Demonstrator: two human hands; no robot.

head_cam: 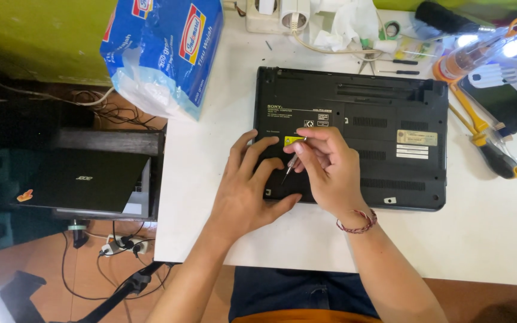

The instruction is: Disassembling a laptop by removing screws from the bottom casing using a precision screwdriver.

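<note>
A black laptop [384, 128] lies upside down on the white table [210, 179], its underside showing vents and stickers. My right hand [327, 170] pinches a small thin screwdriver [289, 168], its tip pointing down at the laptop's near left part. My left hand [248, 191] lies flat with fingers spread on the laptop's near left corner, partly on the table. A braided cord bracelet [358, 222] circles my right wrist.
A blue and white plastic tissue pack [163, 51] sits at the table's far left. Orange-handled tools [480, 128], a lit lamp [513, 48], cables and a power strip [273, 15] crowd the far right. A second closed black laptop [85, 182] rests on a low stand to the left.
</note>
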